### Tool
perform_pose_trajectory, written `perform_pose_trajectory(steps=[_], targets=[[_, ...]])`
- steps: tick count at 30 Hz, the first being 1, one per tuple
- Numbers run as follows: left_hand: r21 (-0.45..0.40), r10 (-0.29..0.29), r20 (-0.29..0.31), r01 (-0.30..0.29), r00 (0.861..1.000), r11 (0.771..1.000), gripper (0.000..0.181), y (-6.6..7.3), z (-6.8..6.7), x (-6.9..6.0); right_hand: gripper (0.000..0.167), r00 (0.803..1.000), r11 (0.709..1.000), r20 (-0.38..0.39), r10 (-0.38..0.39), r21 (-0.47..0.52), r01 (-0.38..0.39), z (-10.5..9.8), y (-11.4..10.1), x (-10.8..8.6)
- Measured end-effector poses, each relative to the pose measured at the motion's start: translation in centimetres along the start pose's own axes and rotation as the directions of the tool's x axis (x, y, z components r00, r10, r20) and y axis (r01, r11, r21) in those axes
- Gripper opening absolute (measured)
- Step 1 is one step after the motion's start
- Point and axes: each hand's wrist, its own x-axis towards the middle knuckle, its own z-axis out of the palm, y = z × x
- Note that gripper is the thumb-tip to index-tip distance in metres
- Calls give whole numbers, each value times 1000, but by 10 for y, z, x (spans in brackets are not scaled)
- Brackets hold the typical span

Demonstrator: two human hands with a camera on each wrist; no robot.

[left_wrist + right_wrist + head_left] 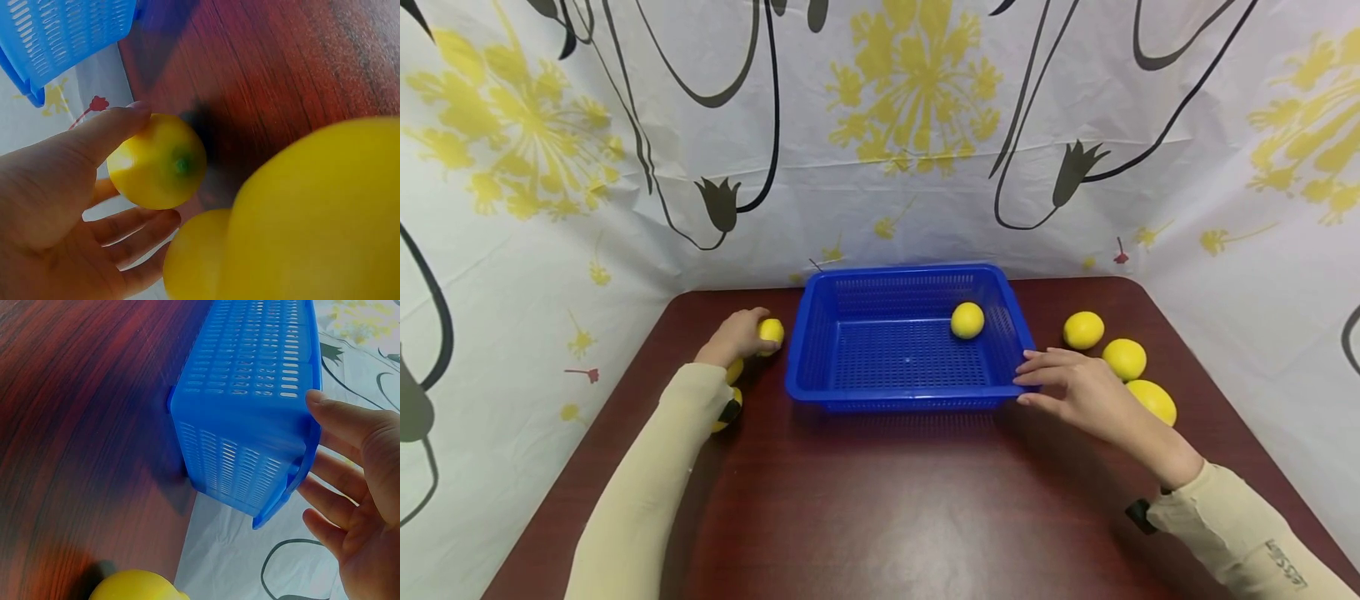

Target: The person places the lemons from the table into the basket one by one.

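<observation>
At the left of the blue plastic basket (910, 393), my left hand (734, 337) holds a yellow lemon (772, 332) between thumb and fingers. The left wrist view shows this lemon's green tip (181, 165), with two more lemons (331, 219) close beside the fingers. In the head view those lemons (736, 371) are partly hidden by the left wrist. My right hand (1086, 390) touches the basket's near right corner, its fingers loosely extended along the rim (312, 434). One lemon (967, 320) lies inside the basket, toward its right wall.
Three lemons (1124, 359) lie in a row right of the basket, the nearest partly behind the right hand. The dark red-brown table (895, 500) extends in front. A white patterned sheet (880, 200) hangs behind and along both sides.
</observation>
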Motion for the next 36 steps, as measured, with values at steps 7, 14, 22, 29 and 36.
perform_pose_trajectory(steps=[7,14,22,29,36], targets=[[64,-16,8,16,1000,998,66,2,2,2,30,1000,1000,1,5,5,-5,0,-1,0],[69,7,16,-8,1000,998,72,2,7,6,30,1000,1000,-7,3,8,-3,0,-1,0],[62,-13,44,10,999,998,79,6,8,4,29,1000,1000,-4,3,19,-3,1,-1,0],[77,-18,39,15,999,997,78,6,9,3,30,1000,1000,-12,-3,12,4,0,-1,-1],[93,-34,31,31,999,995,76,9,11,3,29,1000,1000,-22,-9,12,9,1,1,-1]])
